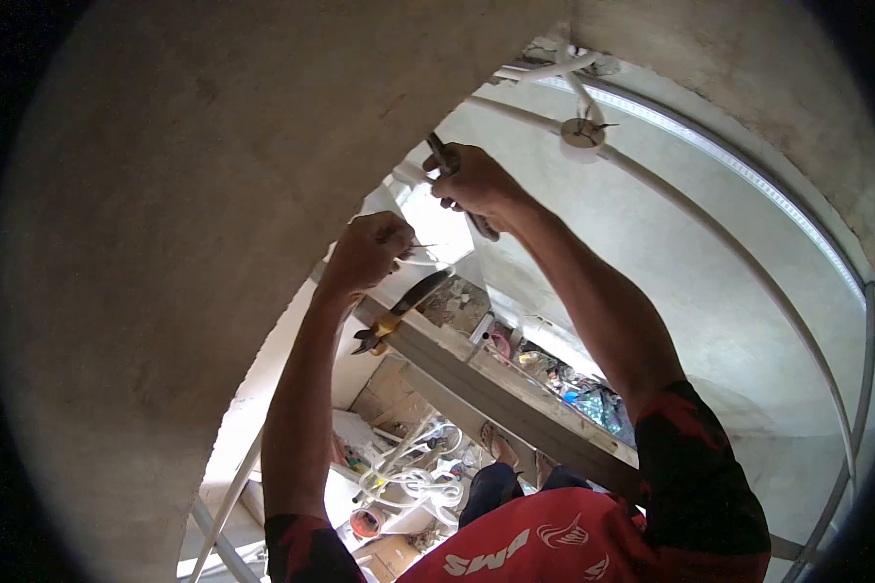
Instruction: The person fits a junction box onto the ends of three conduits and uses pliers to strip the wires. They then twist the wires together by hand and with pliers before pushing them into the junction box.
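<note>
My left hand (367, 255) is raised below the edge of the concrete slab, its fingers pinched on a thin wire (426, 246) that sticks out to the right. Higher up and to the right, my right hand (474, 183) is closed around a dark, bar-like tool (437, 148). One end of this tool points up to the slab edge and the other shows below the fist; I cannot tell its kind. Under my left hand, a yellow and black hand tool (389, 325) with dark jaws lies on a beam (496, 389).
A rough concrete slab (194, 194) fills the upper left. White conduit (729, 233) runs from a round junction box (582, 133) with wire ends poking out. Far below are a coil of white tubing (423, 486), debris and a blue plastic bag (593, 406). My foot (499, 445) stands low down.
</note>
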Available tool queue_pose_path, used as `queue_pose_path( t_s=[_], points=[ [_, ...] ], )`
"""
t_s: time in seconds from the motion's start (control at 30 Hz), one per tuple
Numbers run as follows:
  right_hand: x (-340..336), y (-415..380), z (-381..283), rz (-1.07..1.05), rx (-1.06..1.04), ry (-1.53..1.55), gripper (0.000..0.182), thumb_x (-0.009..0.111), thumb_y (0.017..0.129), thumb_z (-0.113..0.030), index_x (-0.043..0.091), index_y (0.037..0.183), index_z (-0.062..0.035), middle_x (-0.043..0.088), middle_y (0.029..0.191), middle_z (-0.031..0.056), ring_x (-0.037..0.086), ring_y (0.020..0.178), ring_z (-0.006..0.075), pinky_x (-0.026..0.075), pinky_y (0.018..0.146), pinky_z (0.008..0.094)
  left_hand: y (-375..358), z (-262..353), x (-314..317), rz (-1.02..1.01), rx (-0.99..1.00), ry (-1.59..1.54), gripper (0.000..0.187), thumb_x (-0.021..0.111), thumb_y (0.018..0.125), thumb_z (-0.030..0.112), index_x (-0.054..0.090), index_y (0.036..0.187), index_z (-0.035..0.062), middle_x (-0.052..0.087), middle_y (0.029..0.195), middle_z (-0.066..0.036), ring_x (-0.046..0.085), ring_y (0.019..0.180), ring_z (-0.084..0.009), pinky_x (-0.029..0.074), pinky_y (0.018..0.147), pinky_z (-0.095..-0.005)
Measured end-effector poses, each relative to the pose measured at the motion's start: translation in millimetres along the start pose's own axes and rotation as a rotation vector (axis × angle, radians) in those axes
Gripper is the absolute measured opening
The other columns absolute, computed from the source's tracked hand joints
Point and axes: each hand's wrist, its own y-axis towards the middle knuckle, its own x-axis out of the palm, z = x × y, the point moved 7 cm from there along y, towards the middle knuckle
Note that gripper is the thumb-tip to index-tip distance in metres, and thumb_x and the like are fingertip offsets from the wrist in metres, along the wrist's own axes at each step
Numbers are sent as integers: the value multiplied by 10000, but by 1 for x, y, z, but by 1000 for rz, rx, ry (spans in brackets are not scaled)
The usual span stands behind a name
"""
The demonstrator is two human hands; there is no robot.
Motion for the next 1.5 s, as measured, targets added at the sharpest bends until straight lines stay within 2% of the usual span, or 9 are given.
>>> queue_pose_path(
  t_s=[0.27, 0.33, 0.47, 0.53, 0.73, 1.0, 1.27, 1.4, 1.5],
  points=[
    [-37, -44, -20, 231, -107, -171, 307, 676, 824, -11, 635, 1127, 19, 620, 799, 72, 587, 715, 160, 473, 644, 333, 22, 17, -13, 322, 44, 406, 342, 665, 947, 200, 627, 1240, 29, 678, 1174, -167, 709, 871, -266, 570, 751, -373],
    [-48, -58, -31, 253, -138, -231, 287, 681, 837, -18, 640, 1120, 10, 618, 812, 66, 579, 726, 159, 471, 668, 331, 22, 46, 0, 357, 347, 359, 446, 692, 944, 199, 560, 1348, 62, 619, 1316, -162, 692, 1023, -293, 574, 833, -413],
    [-63, -77, -38, 236, -172, -246, 277, 684, 840, -12, 642, 1114, -2, 613, 820, 56, 572, 738, 157, 465, 683, 332, 24, 82, 16, 241, 443, 459, 433, 702, 949, 211, 579, 1343, 78, 622, 1324, -158, 661, 1126, -302, 560, 908, -441],
    [-68, -86, -41, 216, -191, -265, 275, 689, 835, -7, 646, 1106, -21, 606, 815, 46, 571, 762, 153, 462, 695, 336, 27, 94, 23, 386, 805, 753, 349, 685, 969, 221, 622, 1280, 77, 636, 1295, -169, 657, 1129, -324, 553, 920, -442],
    [-98, -119, -53, 271, -181, -345, 272, 698, 796, 2, 647, 1060, -46, 573, 854, 36, 548, 762, 155, 444, 682, 321, 48, 87, 22, 254, 538, 427, 221, 646, 990, 238, 653, 1133, 69, 686, 1179, -158, 645, 1148, -355, 507, 978, -437],
    [-113, -123, -44, 261, -86, -218, 279, 712, 788, -42, 645, 1057, -16, 557, 779, 22, 530, 674, 134, 442, 628, 305, 39, 97, 26, 443, 765, 542, 304, 664, 957, 164, 641, 1230, 31, 668, 1196, -223, 649, 1121, -390, 503, 993, -473],
    [-111, -116, -19, 257, -14, -253, 239, 694, 811, -52, 672, 1045, -5, 601, 748, 42, 565, 679, 138, 471, 663, 319, 76, 24, -20, 604, 493, 991, 600, 616, 977, 220, 405, 1463, -62, 447, 1462, -354, 429, 1383, -489, 293, 1181, -538],
    [-113, -120, -27, 276, -51, -357, 209, 667, 826, -45, 675, 1032, -12, 613, 740, 58, 585, 688, 168, 482, 680, 346, 129, -21, -39, 433, 353, 1492, 498, 523, 1047, 288, 493, 1400, -62, 514, 1418, -330, 481, 1323, -500, 350, 1147, -556],
    [-125, -132, -68, 415, -223, -631, 208, 616, 856, -33, 681, 1053, -25, 670, 799, 138, 647, 744, 240, 511, 718, 391, 125, 3, -14, 505, 548, 1332, 446, 512, 1055, 276, 528, 1368, -41, 560, 1364, -304, 529, 1265, -474, 390, 1111, -535]
  ],
)
